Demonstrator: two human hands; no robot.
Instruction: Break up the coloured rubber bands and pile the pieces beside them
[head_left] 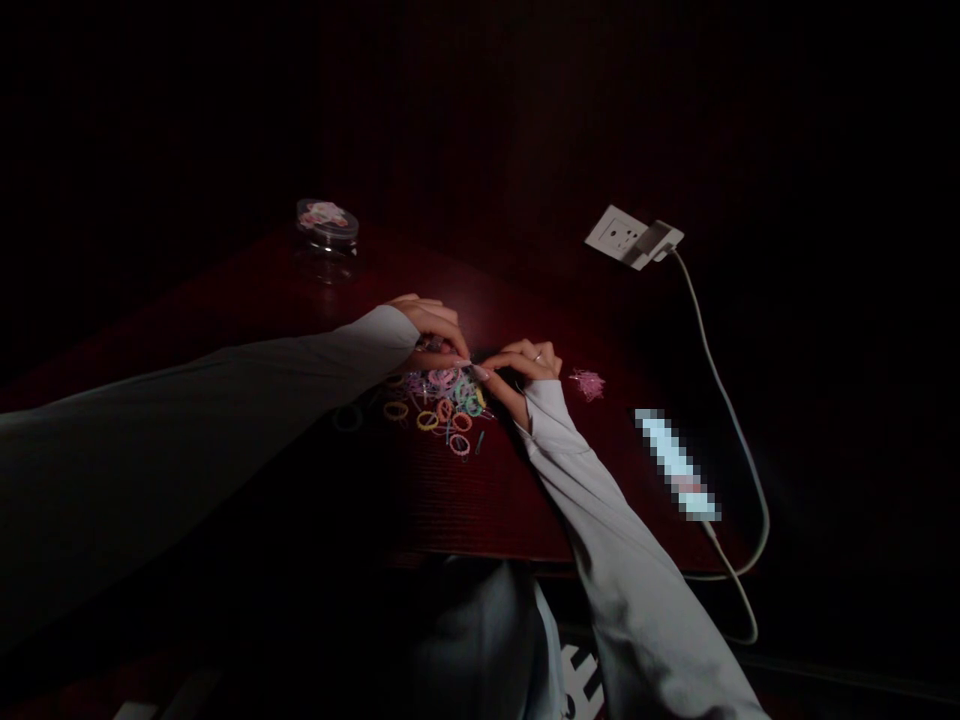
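Observation:
A heap of small colourful hair ties (444,410) lies on the dark red table, with a few thin hair clips (480,442) among them. Over the back of this heap my left hand (433,325) reaches in, its thumb and forefinger pressed together. My right hand (525,365), with a ring on one finger, meets it from the right, also in a pinch. The fingertips of both hands nearly touch. Whatever lies between them is too small and dark to make out. To the right of my right hand sits a separate little pile of thin pink pieces (587,384).
A clear round jar (328,238) with a decorated lid stands at the back left. On the right, a charger (660,241) sits in a wall socket (616,236). Its white cable (720,370) runs to a lit phone (677,465). The table's front edge (480,556) is near my lap.

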